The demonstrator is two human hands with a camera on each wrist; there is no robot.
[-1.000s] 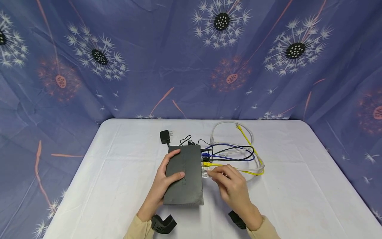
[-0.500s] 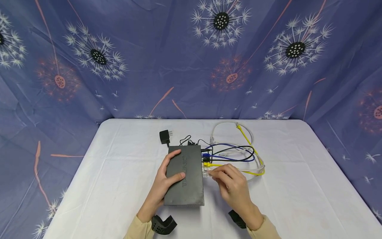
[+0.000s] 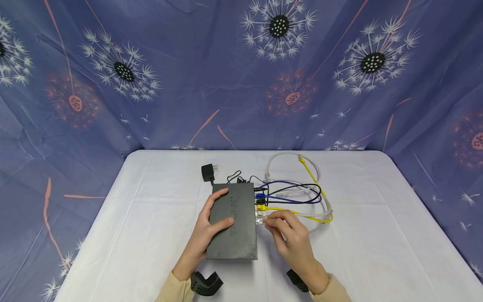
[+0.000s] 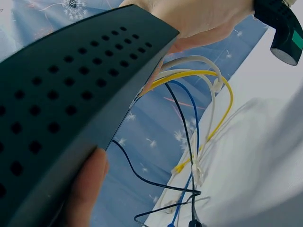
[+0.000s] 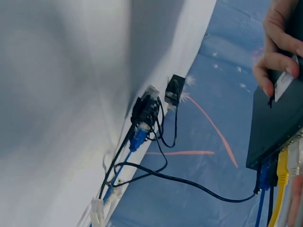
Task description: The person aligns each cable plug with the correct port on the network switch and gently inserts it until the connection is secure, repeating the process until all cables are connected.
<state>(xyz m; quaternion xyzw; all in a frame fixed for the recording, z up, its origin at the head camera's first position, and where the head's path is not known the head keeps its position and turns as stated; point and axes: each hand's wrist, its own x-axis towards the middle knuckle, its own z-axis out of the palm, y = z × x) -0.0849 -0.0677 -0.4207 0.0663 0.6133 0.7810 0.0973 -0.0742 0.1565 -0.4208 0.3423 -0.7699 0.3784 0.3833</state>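
Note:
A dark network switch is gripped in my left hand, thumb on its top face and fingers round the far side. In the left wrist view its vented side stands tilted, off the table. Blue, black and yellow network cable plugs sit in ports along its right edge. At the near end of that row, my right hand pinches a clear network cable plug between thumb and forefinger, against the port edge. Whether it is fully seated I cannot tell. A white cable plug sits beside the yellow one.
A black power adapter lies behind the switch with its bundled cord. Loops of yellow, grey, blue and black cable spread across the white table to the right. A patterned curtain hangs behind.
My right hand has shifted very slightly left and down, still pinching the plug at the port edge. The cable loops have moved a little left. The left hand barely moves.

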